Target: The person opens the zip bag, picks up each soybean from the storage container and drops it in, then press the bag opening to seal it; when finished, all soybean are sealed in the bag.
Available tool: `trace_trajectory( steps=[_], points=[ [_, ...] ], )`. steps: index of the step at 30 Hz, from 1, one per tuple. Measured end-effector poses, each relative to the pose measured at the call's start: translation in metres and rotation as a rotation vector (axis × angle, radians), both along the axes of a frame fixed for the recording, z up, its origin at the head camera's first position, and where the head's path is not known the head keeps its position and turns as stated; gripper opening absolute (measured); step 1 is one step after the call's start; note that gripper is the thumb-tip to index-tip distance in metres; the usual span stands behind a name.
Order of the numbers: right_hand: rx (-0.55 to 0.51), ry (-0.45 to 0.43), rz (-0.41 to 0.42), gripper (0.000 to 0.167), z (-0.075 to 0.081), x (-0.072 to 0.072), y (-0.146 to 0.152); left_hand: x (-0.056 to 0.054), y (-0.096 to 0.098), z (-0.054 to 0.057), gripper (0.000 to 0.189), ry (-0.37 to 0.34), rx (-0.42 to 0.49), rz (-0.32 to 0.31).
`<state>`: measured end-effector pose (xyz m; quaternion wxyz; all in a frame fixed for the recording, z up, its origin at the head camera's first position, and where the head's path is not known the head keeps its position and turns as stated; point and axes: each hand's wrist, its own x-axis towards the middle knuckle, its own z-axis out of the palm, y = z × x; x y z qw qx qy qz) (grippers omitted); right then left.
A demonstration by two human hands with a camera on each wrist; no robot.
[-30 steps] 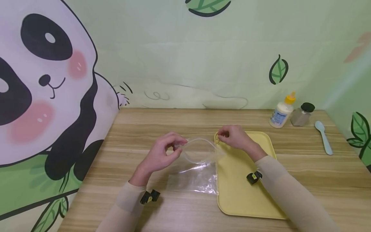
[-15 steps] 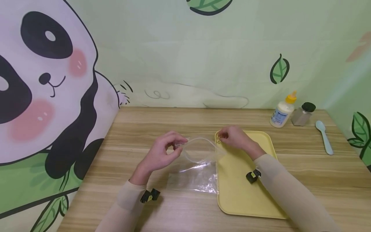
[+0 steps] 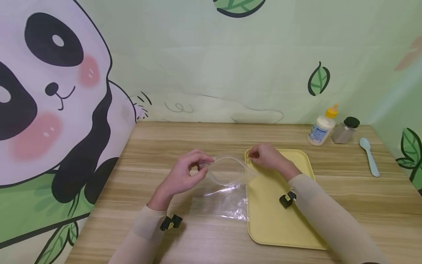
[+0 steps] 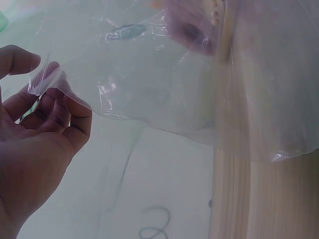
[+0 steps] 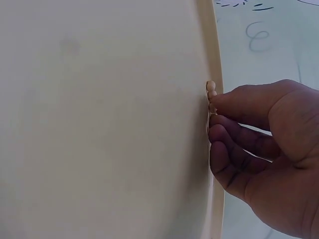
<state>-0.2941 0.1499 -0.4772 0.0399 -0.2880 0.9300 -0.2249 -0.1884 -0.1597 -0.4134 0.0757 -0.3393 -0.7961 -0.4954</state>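
Observation:
My left hand (image 3: 184, 174) pinches the edge of a clear zip bag (image 3: 224, 203) by its mouth, which gapes toward the right. In the left wrist view the thin film (image 4: 164, 89) stretches away from the curled fingers. At the far left corner of the yellow tray (image 3: 280, 225), my right hand (image 3: 268, 156) has its fingertips down on a few small round beige beans (image 3: 248, 160). From the right wrist, thumb and fingers close around these beans (image 5: 211, 85) along the tray's raised rim; those between the fingertips are partly hidden.
Behind the tray to the right stand a white bottle (image 3: 321, 128) with an orange nozzle and a clear jar (image 3: 344, 132) with a black lid. A light blue spoon (image 3: 370, 157) lies right of them. The panda-printed wall (image 3: 211, 84) rises at the table's back edge.
The head view shifts very slightly. Both hands keep almost the same place, the right fingertips still at the beans and the left still on the bag.

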Motion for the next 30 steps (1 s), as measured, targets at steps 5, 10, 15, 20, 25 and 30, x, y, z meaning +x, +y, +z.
trace_trajectory(
  steps=[5, 10, 15, 20, 25, 30],
  points=[
    [0.023, 0.0, 0.005, 0.011, 0.0007, -0.0003, -0.0009, -0.0008, 0.002, 0.0003, 0.029, -0.012, -0.008, 0.013],
    [0.064, 0.01, 0.012, 0.009, 0.0004, -0.0012, -0.0026, -0.0012, 0.0008, -0.0006, 0.029, 0.0, 0.0, 0.0],
    [0.091, 0.027, 0.021, 0.009, 0.0013, -0.0012, -0.0033, -0.0011, -0.0002, -0.001, 0.028, 0.022, 0.018, -0.026],
    [0.077, 0.014, 0.027, 0.008, 0.0022, -0.0008, -0.0026, -0.0003, 0.0001, 0.0003, 0.028, 0.024, 0.011, -0.021],
    [0.056, -0.001, 0.015, 0.01, 0.0029, -0.0002, -0.002, 0.0001, 0.0001, 0.0003, 0.028, 0.025, 0.009, -0.019],
    [0.051, -0.032, -0.002, 0.011, 0.0035, 0.0005, -0.0018, -0.0005, 0.0, -0.0008, 0.028, 0.024, 0.01, -0.02]
  ],
)
